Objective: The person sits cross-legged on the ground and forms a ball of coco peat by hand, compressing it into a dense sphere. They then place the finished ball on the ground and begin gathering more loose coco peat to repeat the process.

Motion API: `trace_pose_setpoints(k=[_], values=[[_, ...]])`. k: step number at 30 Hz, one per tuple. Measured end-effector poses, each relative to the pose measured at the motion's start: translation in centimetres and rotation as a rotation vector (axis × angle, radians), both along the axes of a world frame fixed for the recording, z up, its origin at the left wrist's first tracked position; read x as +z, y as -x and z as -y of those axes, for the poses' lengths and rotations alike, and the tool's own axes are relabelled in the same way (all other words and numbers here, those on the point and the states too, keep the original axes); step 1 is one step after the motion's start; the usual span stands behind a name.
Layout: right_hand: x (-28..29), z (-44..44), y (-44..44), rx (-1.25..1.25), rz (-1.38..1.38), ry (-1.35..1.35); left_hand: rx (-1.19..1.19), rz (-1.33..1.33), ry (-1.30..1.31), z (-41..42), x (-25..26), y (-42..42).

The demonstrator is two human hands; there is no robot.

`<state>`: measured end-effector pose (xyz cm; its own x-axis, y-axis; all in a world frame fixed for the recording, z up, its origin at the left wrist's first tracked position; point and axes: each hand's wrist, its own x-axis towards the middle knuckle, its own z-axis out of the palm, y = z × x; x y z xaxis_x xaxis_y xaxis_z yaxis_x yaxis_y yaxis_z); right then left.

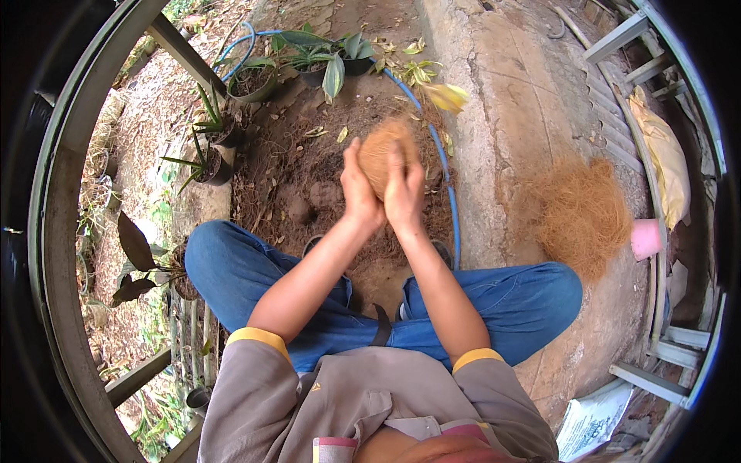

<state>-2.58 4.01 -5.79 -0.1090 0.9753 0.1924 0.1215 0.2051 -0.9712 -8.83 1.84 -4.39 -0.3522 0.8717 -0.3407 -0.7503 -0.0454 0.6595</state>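
Note:
Between my two hands is a rounded ball of brown coconut fibre (379,156), held above the bare soil. My left hand (362,188) presses its left side, and my right hand (404,185) cups its right side with the fingers laid over it. The heels of both hands meet below the ball. A larger loose heap of the same fibre (587,217) lies on the concrete to the right, beyond my knee. Rounded clods of soil (300,209) rest on the ground below and to the left of my hands.
A blue hose (435,139) curves over the soil right of my hands. Potted plants (252,81) stand ahead and to the left. A pink pot (646,239) lies beside the fibre heap. Yellowish leaves (446,97) are ahead on the right. Metal frames (55,173) flank both sides.

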Motion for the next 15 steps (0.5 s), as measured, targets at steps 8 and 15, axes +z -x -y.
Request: trace_pose_setpoints(k=[8, 15], values=[[-0.7, -0.2, 0.3, 0.088, -0.476, -0.027, 0.044, 0.518, -0.057, -1.2, -1.3, 1.9], [-1.8, 1.2, 1.3, 0.162, -0.774, 0.322, -0.001, 0.428, -0.143, -0.8, 0.9, 1.5]])
